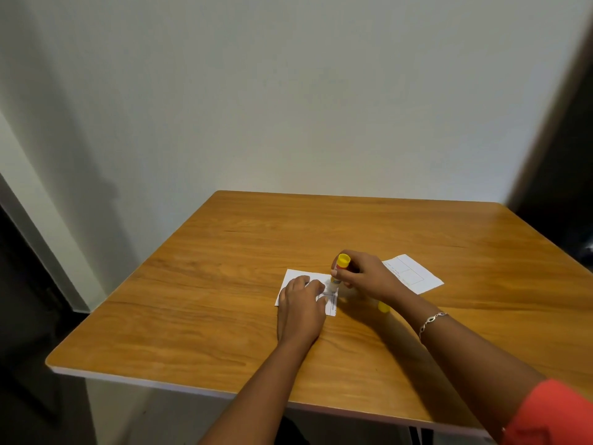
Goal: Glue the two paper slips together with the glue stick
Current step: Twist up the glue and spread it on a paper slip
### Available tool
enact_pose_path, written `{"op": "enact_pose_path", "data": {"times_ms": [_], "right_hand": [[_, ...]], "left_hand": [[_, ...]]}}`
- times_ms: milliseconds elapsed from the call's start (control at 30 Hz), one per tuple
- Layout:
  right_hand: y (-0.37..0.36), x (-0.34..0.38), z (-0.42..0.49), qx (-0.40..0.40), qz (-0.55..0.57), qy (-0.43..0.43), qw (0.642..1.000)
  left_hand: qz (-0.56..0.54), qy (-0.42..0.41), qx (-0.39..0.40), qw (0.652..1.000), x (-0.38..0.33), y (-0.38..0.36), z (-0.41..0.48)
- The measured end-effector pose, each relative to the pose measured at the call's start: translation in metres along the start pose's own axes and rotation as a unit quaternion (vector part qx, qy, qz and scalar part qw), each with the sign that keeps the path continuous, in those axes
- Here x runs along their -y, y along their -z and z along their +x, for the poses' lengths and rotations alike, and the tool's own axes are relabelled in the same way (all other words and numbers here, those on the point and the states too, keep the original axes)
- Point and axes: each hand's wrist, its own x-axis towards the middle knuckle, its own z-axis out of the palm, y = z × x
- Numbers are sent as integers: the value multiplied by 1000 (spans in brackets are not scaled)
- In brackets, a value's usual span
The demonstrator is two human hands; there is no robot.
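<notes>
Two paper slips lie on the wooden desk (pixel 224 284), both white with faint printed lines. The first slip (pixel 293 279) sits about the middle of the desk. The second slip (pixel 414 273) lies apart from it, toward the right edge and a little nearer the far edge, partly behind the right hand.

One glue stick (pixel 340 268) stands nearly upright over the right end of the first slip, its pale tip down at the paper and its yellow base up. The right hand (pixel 365 277) holds it, the grip closed round the barrel with fingers and thumb curled about it. One yellow cap (pixel 383 306) lies on the bare desk just beside the right wrist, on the side toward the near edge.

The left hand (pixel 301 303) rests palm down on the first slip, covering much of it; its grip is loose and holds nothing, the fingers simply pressing the paper to the desk.

One silver bracelet (pixel 431 320) circles the right wrist, and a red sleeve (pixel 552 412) shows at the near right corner.
</notes>
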Motion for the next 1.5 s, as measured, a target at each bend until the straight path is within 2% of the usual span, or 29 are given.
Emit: {"op": "enact_pose_path", "data": {"times_ms": [500, 600, 667, 767, 867, 933, 1100, 1333, 1433, 1500], "right_hand": [[-4, 12, -37, 16, -14, 31, 999], [-11, 10, -49, -29, 37, 17, 999], [-17, 9, -57, -93, 137, -6, 986], [-24, 11, -70, -183, 326, -70, 925], [-28, 13, -79, -224, 434, -123, 864], [-29, 14, -84, -228, 467, -132, 844], [-29, 16, -90, -226, 485, -138, 833], [-29, 18, -92, -227, 495, -131, 829], [-29, 17, -92, -222, 492, -129, 832], [-28, 17, -91, -220, 494, -129, 831]], "left_hand": [[10, 16, 16, 1000, 0, 0, 0], [14, 15, 15, 1000, 0, 1, 0], [14, 20, 17, 1000, -1, 2, 0], [14, 28, 19, 999, -3, 4, 0], [39, 19, 42, 998, -3, 11, 2], [75, 5, 80, 994, -4, 19, 5], [159, 6, 138, 978, -8, 34, 13], [265, -7, 90, 960, -15, 34, 6], [218, -40, 58, 973, -12, 39, 10], [148, -78, 96, 981, -5, 43, 17]]}}
